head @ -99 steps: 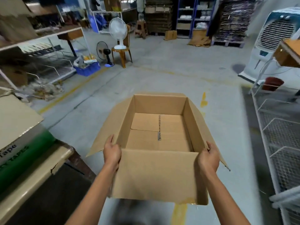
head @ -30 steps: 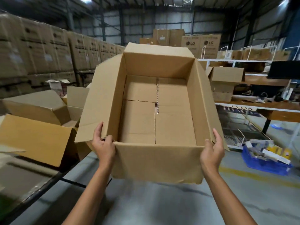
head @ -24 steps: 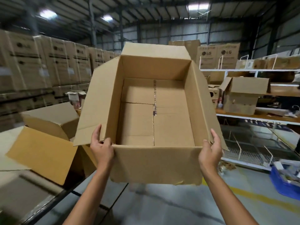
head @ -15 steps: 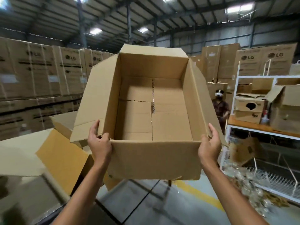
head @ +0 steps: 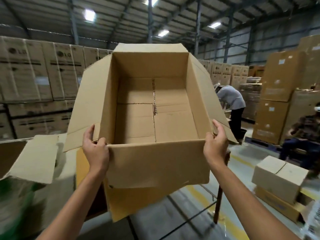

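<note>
While the empty carton [head: 155,163] is gripped at its near corners by left hand [head: 95,151] and right hand [head: 215,147], it is swung from shelving toward stacked boxes [head: 34,71]. Carrying is judged unfinished.

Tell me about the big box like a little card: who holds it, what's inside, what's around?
Thing: open cardboard box, held up, top flaps spread
Left side: left hand grips its near left corner
Right side: right hand grips its near right corner
Inside: nothing, only the bottom flaps
Behind: stacked cartons; person in a grey shirt, bending over
Lower right: small closed box
</note>
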A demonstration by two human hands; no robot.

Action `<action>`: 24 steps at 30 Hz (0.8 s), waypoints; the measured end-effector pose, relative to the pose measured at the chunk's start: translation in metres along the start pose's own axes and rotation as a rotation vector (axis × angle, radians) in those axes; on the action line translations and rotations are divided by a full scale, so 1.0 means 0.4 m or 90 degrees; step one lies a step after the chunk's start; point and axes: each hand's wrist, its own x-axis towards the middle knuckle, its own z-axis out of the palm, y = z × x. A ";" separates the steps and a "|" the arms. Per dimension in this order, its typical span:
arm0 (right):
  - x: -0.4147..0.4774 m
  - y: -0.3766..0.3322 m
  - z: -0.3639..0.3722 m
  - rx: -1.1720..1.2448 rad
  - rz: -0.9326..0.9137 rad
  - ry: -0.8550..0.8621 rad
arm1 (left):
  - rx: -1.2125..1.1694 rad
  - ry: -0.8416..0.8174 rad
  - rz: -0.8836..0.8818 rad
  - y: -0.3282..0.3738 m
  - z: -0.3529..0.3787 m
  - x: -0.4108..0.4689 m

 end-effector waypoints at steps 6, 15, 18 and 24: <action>0.157 0.040 0.186 0.041 -0.011 -0.115 | 0.070 0.035 -0.029 -0.053 0.051 0.159; 0.329 0.117 0.483 -0.019 0.036 -0.258 | 0.116 0.098 -0.155 -0.211 0.107 0.374; 0.352 0.166 0.557 -0.027 0.095 -0.295 | 0.161 0.108 -0.183 -0.268 0.118 0.404; 0.381 0.290 0.675 -0.052 0.223 -0.424 | 0.366 -0.009 -0.247 -0.376 0.139 0.404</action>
